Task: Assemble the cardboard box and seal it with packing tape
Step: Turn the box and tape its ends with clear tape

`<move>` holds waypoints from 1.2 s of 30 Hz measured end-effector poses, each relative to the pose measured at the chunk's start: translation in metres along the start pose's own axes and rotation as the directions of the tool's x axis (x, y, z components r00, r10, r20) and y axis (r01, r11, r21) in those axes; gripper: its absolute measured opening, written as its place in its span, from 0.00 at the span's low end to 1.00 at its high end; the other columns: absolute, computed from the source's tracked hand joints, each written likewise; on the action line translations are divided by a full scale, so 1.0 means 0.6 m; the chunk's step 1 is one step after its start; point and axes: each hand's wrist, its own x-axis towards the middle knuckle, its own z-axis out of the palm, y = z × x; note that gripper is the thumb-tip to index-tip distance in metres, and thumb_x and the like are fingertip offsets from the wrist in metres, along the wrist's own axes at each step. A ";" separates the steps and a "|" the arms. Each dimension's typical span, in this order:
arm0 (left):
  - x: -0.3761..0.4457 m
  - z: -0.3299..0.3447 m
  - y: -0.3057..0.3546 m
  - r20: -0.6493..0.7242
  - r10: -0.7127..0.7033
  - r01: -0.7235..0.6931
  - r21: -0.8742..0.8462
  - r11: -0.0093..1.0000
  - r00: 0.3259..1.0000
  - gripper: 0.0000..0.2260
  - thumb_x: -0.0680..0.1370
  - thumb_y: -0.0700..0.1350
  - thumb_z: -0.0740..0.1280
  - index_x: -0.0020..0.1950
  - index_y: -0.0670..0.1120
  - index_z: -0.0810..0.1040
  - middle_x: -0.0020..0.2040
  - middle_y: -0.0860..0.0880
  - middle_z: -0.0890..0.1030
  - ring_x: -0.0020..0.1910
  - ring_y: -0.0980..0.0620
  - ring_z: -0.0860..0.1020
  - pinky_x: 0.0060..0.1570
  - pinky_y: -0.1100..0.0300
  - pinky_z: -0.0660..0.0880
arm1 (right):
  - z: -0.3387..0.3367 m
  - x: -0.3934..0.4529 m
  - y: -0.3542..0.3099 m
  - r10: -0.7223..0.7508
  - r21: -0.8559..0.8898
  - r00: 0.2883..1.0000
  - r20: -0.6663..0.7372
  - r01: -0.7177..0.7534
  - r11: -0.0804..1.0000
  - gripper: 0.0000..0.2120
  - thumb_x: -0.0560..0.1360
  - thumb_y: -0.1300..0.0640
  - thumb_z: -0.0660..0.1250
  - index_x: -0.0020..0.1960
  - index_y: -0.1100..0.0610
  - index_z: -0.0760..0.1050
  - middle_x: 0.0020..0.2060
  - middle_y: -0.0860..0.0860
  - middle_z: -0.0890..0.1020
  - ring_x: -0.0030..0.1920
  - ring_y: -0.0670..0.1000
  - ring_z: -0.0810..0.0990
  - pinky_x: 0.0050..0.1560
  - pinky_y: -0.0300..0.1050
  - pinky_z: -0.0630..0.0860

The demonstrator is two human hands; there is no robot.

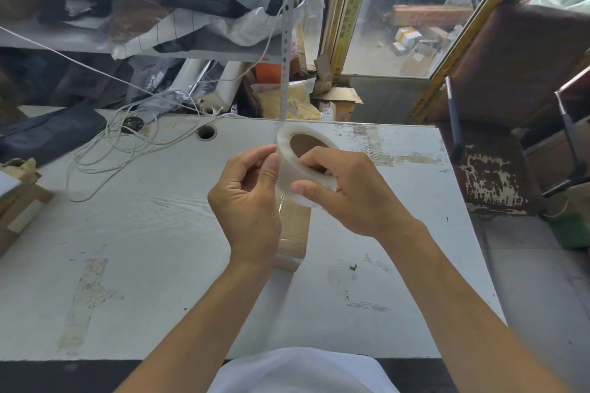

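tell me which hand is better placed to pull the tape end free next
Left. The right hand already grips the tape roll, fingers through its core, so it is occupied. The left hand pinches at the roll's outer edge, probably where the tape end lies.

A worn white-painted table (159, 233) with peeling patches and old tape marks is seen, pierced by a round cable hole (207, 132) near its far edge. On it are laid a small brown cardboard box (292, 233) at the centre, a loose coil of thin white cable (105, 153) at the far left, and a dark fabric bag (48, 134) beside it.
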 end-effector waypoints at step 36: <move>-0.014 0.001 -0.017 0.221 0.191 -0.263 0.370 0.891 0.956 0.15 0.82 0.43 0.65 0.68 0.45 0.79 0.65 0.54 0.79 0.66 0.56 0.75 0.65 0.68 0.70 | 0.005 -0.005 0.011 0.078 0.005 0.996 -0.052 -0.078 0.997 0.12 0.76 0.49 0.69 0.49 0.58 0.79 0.38 0.49 0.80 0.38 0.49 0.76 0.39 0.42 0.73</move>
